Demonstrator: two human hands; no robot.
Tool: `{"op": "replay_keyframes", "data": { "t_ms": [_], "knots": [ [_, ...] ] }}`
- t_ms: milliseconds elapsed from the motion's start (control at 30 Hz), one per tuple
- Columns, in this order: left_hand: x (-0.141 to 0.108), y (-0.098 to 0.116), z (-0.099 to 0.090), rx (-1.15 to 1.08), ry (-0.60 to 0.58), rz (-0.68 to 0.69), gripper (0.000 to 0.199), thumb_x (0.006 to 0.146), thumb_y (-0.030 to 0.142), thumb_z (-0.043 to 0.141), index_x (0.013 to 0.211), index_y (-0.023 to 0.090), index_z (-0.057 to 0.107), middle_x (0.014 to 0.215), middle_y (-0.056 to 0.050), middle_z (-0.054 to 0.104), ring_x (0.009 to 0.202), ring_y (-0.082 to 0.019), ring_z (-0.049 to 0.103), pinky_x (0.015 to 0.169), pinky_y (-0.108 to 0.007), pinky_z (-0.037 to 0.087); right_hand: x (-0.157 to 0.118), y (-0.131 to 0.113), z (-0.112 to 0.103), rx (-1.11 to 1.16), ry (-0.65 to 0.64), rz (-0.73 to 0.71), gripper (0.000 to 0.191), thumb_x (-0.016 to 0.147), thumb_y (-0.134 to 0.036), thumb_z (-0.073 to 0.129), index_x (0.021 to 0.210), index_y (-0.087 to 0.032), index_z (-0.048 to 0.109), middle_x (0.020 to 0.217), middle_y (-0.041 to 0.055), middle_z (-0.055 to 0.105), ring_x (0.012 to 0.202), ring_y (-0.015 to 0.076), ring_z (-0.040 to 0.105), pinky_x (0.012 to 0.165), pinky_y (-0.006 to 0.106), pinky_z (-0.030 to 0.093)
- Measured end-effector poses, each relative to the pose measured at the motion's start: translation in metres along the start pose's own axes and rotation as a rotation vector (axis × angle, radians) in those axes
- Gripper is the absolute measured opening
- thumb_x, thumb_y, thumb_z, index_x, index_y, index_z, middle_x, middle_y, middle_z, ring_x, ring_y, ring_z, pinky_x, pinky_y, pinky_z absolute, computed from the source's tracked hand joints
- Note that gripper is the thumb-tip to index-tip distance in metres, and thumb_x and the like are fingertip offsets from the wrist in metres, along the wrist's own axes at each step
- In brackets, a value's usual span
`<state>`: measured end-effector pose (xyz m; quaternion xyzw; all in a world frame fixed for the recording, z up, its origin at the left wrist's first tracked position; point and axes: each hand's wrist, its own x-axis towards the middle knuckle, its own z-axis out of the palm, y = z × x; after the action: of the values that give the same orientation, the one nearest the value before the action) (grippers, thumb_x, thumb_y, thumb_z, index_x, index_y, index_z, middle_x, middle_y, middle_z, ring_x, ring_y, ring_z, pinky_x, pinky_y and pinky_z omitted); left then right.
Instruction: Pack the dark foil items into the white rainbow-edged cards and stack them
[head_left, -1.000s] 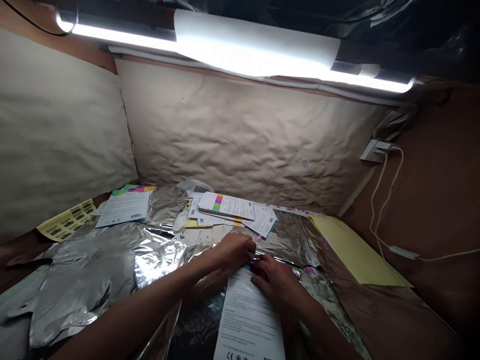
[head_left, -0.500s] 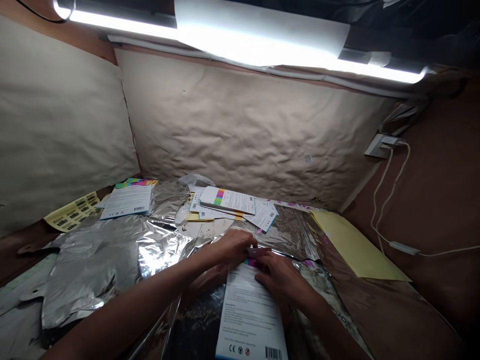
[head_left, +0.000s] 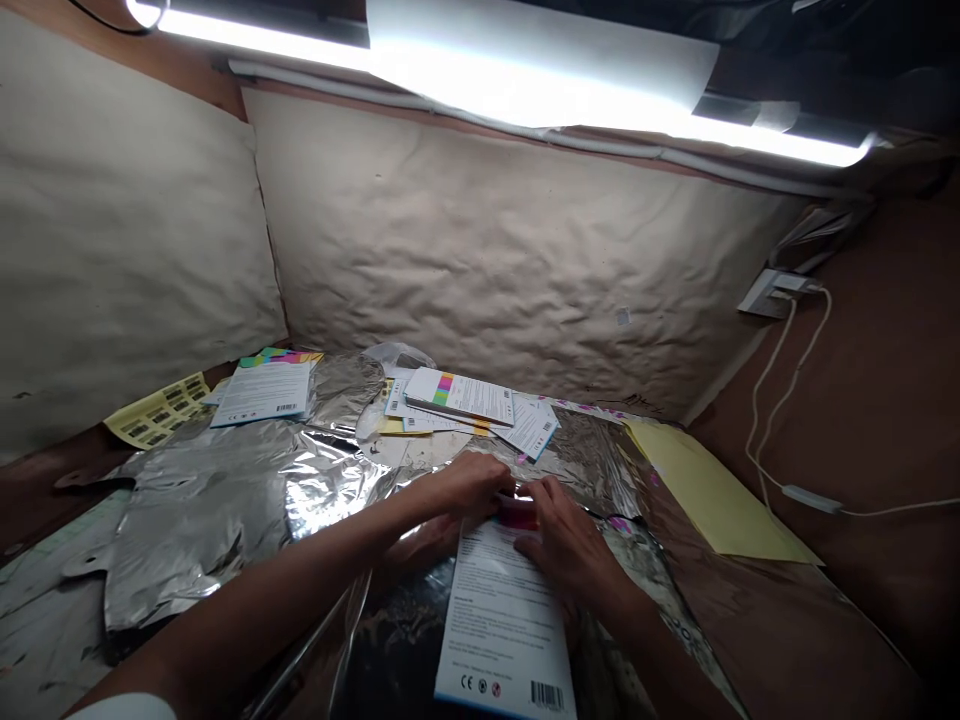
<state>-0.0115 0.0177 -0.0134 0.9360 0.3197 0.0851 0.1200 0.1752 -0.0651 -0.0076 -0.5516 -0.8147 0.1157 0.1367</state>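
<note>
A white printed card (head_left: 502, 620) with a barcode and small marks at its near end lies lengthwise below my hands. Its far end has a coloured strip, partly hidden by my fingers. My left hand (head_left: 465, 485) curls over that far end from the left, and my right hand (head_left: 566, 538) presses on its right corner. Both hands hold the card at this end. Crinkled silver foil (head_left: 210, 510) spreads beneath and around them.
Beyond the foil lie a pile of white cards with rainbow strips (head_left: 459, 394), a separate card (head_left: 262, 394) and a yellow barcode label sheet (head_left: 156, 411). A yellow paper sheet (head_left: 712, 495) lies right. Beige paper (head_left: 487, 250) covers the wall.
The whole scene has shifted slightly in view as my head moved. More of the card's near end and barcode now shows, and my hands remain at its far end.
</note>
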Motion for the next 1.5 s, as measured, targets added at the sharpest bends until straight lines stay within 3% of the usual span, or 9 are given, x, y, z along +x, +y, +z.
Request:
{"op": "replay_keyframes", "data": {
  "t_ms": [100,200,333,500,667,867,1067,1333,1500],
  "knots": [
    [-0.004,0.002,-0.022,-0.082,-0.135,0.059,0.036,0.070,0.029,0.076,0.105,0.024,0.072,0.086,0.000,0.074,0.074,-0.019,0.066,0.063,-0.024,0.043,-0.001,-0.003,0.000,-0.022,-0.052,0.014,0.026,0.078,-0.018,0.058,0.103,-0.021,0.055,0.108,0.0053,0.053,0.084,0.0201,0.058,0.067,0.031,0.040],
    [-0.015,0.007,-0.029,-0.125,-0.192,0.034,0.060,0.062,0.027,0.081,0.120,0.025,0.066,0.098,-0.001,0.074,0.083,-0.023,0.067,0.070,-0.027,0.047,-0.003,-0.003,0.000,0.002,-0.070,-0.008,0.018,0.079,-0.022,0.059,0.097,-0.022,0.059,0.106,0.0039,0.055,0.083,0.0194,0.059,0.068,0.031,0.040],
    [-0.041,0.012,-0.011,-0.245,-0.038,-0.069,0.075,0.065,0.027,0.079,0.136,0.029,0.053,0.122,-0.003,0.067,0.108,-0.028,0.062,0.089,-0.033,0.047,-0.006,0.001,-0.003,0.103,-0.138,-0.105,0.036,0.076,-0.038,0.071,0.108,-0.026,0.062,0.114,0.0028,0.061,0.102,0.0238,0.058,0.084,0.034,0.042],
    [-0.063,0.004,0.020,-0.351,0.138,-0.173,0.095,0.067,0.031,0.081,0.150,0.027,0.035,0.141,-0.009,0.054,0.125,-0.031,0.052,0.101,-0.040,0.042,-0.002,0.003,-0.009,0.137,-0.275,-0.120,0.059,0.068,-0.041,0.079,0.122,-0.023,0.063,0.129,0.0093,0.056,0.120,0.0285,0.049,0.099,0.038,0.039],
    [-0.066,0.001,0.036,-0.377,0.206,-0.175,0.074,0.072,0.027,0.078,0.141,0.024,0.049,0.135,-0.008,0.059,0.121,-0.028,0.056,0.103,-0.038,0.041,0.003,0.005,-0.003,0.168,-0.252,-0.050,0.041,0.070,-0.034,0.077,0.108,-0.022,0.068,0.118,0.0062,0.061,0.110,0.0245,0.055,0.093,0.033,0.041],
    [-0.070,0.007,0.033,-0.303,0.165,-0.040,0.053,0.083,0.030,0.070,0.134,0.030,0.057,0.127,-0.004,0.064,0.116,-0.026,0.058,0.101,-0.036,0.042,0.000,-0.002,0.009,-0.037,-0.104,-0.036,0.006,0.083,-0.025,0.063,0.088,-0.023,0.066,0.093,0.0019,0.064,0.089,0.0206,0.058,0.075,0.032,0.041],
    [-0.073,0.013,0.031,-0.153,0.133,0.002,0.038,0.093,0.035,0.058,0.131,0.031,0.060,0.130,-0.008,0.062,0.117,-0.027,0.057,0.099,-0.039,0.043,-0.003,-0.014,0.012,-0.216,0.040,-0.110,0.007,0.085,-0.018,0.060,0.083,-0.022,0.066,0.100,0.0075,0.061,0.100,0.0264,0.052,0.080,0.036,0.042],
    [-0.074,0.015,0.033,-0.099,0.135,0.038,0.031,0.095,0.035,0.054,0.124,0.029,0.064,0.133,-0.009,0.057,0.122,-0.029,0.053,0.102,-0.042,0.041,0.011,0.013,0.007,0.215,-0.292,-0.025,0.010,0.084,-0.026,0.058,0.088,-0.021,0.066,0.083,-0.0004,0.068,0.077,0.0169,0.061,0.067,0.028,0.041],
    [-0.074,0.014,0.030,-0.223,0.146,0.002,0.024,0.088,0.029,0.065,0.111,0.023,0.066,0.127,-0.006,0.059,0.117,-0.023,0.055,0.101,-0.034,0.042,0.013,0.016,0.012,0.144,-0.153,0.035,0.024,0.073,-0.032,0.071,0.094,-0.022,0.066,0.092,0.0013,0.065,0.088,0.0196,0.059,0.074,0.030,0.042]
  ]
}}
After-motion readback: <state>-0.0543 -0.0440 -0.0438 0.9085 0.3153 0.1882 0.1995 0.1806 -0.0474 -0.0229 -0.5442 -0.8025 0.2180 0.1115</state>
